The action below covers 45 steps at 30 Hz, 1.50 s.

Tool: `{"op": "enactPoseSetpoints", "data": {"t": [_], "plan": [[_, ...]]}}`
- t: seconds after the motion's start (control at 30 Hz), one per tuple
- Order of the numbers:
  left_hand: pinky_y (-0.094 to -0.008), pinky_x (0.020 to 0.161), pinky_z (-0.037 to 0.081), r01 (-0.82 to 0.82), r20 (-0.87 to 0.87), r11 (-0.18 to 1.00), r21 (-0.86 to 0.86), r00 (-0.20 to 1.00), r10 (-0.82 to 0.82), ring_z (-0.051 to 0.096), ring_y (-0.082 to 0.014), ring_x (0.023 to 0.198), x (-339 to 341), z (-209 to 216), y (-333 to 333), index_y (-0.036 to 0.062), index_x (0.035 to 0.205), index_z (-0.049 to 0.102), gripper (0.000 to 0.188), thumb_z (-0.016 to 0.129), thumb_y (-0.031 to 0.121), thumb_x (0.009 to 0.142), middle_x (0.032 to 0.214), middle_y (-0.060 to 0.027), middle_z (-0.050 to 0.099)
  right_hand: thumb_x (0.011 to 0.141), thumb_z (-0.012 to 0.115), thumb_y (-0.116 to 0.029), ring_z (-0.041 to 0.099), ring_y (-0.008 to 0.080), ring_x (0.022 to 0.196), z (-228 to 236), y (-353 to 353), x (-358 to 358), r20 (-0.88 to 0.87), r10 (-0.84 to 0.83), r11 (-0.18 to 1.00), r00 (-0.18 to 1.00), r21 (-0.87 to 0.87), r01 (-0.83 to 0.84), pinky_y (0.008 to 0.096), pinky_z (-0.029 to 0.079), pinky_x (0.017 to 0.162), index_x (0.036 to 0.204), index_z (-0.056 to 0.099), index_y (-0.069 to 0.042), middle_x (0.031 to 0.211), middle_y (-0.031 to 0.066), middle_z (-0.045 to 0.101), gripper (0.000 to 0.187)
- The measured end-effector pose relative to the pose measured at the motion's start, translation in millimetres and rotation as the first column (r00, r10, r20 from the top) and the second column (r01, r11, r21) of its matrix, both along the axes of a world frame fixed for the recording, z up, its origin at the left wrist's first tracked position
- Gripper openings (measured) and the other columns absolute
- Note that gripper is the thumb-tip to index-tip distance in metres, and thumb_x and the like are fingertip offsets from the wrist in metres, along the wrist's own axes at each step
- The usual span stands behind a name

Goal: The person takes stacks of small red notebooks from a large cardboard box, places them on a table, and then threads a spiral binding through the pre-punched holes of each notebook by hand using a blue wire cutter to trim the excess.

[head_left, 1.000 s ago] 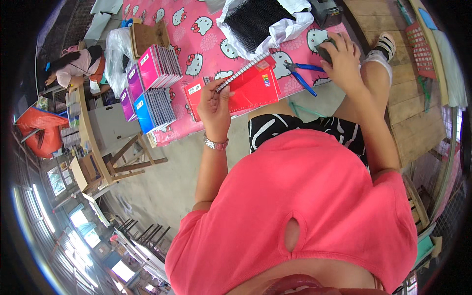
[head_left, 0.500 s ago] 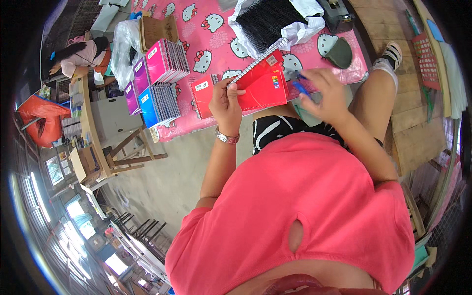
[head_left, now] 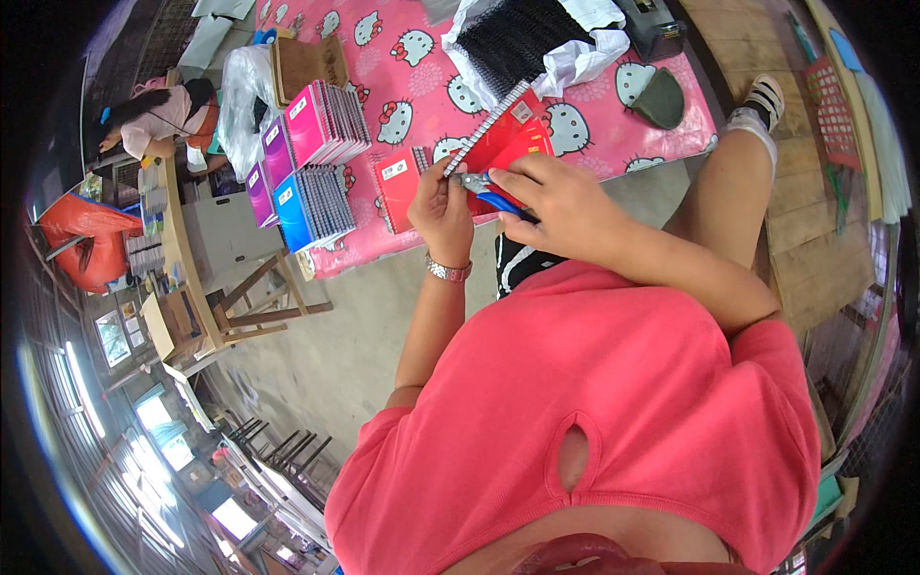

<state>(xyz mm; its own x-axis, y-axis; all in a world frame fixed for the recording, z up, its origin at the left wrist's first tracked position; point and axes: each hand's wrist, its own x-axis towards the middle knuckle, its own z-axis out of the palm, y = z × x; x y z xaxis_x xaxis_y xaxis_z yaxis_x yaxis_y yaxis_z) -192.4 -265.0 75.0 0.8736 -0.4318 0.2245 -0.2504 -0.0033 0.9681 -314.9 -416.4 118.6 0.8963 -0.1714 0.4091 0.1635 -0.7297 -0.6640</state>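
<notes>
My left hand [head_left: 440,208] is closed on the near end of the spiral binding of a red notebook [head_left: 494,142], which is tilted over the table's front edge. In my right hand [head_left: 565,203] is a pair of pliers [head_left: 494,197] with blue handles. The metal jaws meet the end of the wire coil beside my left fingertips. Whether the jaws are closed on the wire is too small to tell. My right hand covers much of the notebook's lower cover. Another red notebook [head_left: 397,184] lies on the table just left of my left hand.
Stacks of blue notebooks [head_left: 311,206], pink notebooks [head_left: 328,120] and purple notebooks [head_left: 275,150] stand at the table's left. Black wire coils [head_left: 517,48] lie on white wrapping at the back. A dark green pad [head_left: 661,100] sits right. Another person [head_left: 163,120] is at the far left.
My right hand has moved left with the pliers, from beside the notebook to the end of its coil. My left hand still holds the binding.
</notes>
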Motion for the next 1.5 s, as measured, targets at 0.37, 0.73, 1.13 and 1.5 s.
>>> {"op": "enactPoseSetpoints", "data": {"t": [0.37,0.73,1.13,1.5], "plan": [[-0.0257,0.084,0.049,-0.183,0.183,0.977,0.111,0.970,0.161,0.062,-0.0113,0.091,25.9,57.9,26.7,-0.0010,0.103,0.068,0.014,0.064,-0.001,0.089,0.099,-0.0071,0.069,0.077,0.076,-0.026,0.064,0.0287,0.097,-8.8,-47.4,-8.3,-0.223,0.044,0.831,0.974,0.549,0.088,0.0364,0.050,0.087,0.118,0.064,-0.002,0.106,0.0157,0.065,0.049],[-0.0492,0.083,0.046,-0.357,0.515,0.440,0.824,0.795,-0.320,0.059,-0.0356,0.098,114.9,20.7,44.0,0.0081,0.106,0.065,0.026,0.058,0.016,0.082,0.097,-0.0178,0.065,0.078,0.066,-0.018,0.062,0.0361,0.087,-53.9,-73.7,5.7,-0.077,-0.351,0.924,0.933,-0.194,0.331,0.0454,0.051,0.077,0.098,0.063,-0.002,0.096,0.0187,0.058,0.026],[-0.0500,0.111,0.032,-0.215,0.296,0.520,0.826,0.952,-0.076,0.027,-0.0467,0.141,91.0,-47.3,83.4,0.0187,0.145,0.043,0.060,0.062,0.039,0.092,0.151,-0.0346,0.022,0.082,0.060,-0.015,0.064,0.0368,0.088,-58.9,-147.1,145.8,-0.198,-0.464,0.867,0.863,-0.302,0.397,0.0427,0.054,0.079,0.091,0.068,0.002,0.094,0.0223,0.065,0.020],[-0.0509,0.109,0.034,-0.277,0.312,0.543,0.792,0.950,0.029,0.032,-0.0491,0.136,82.7,-62.8,85.9,0.0113,0.146,0.038,0.063,0.058,0.042,0.095,0.147,-0.0366,0.028,0.085,0.055,-0.013,0.068,0.0323,0.098,-78.1,-135.8,169.2,-0.294,-0.433,0.827,0.852,-0.506,0.246,0.0429,0.057,0.078,0.098,0.073,-0.004,0.104,0.0181,0.069,0.024]]}}
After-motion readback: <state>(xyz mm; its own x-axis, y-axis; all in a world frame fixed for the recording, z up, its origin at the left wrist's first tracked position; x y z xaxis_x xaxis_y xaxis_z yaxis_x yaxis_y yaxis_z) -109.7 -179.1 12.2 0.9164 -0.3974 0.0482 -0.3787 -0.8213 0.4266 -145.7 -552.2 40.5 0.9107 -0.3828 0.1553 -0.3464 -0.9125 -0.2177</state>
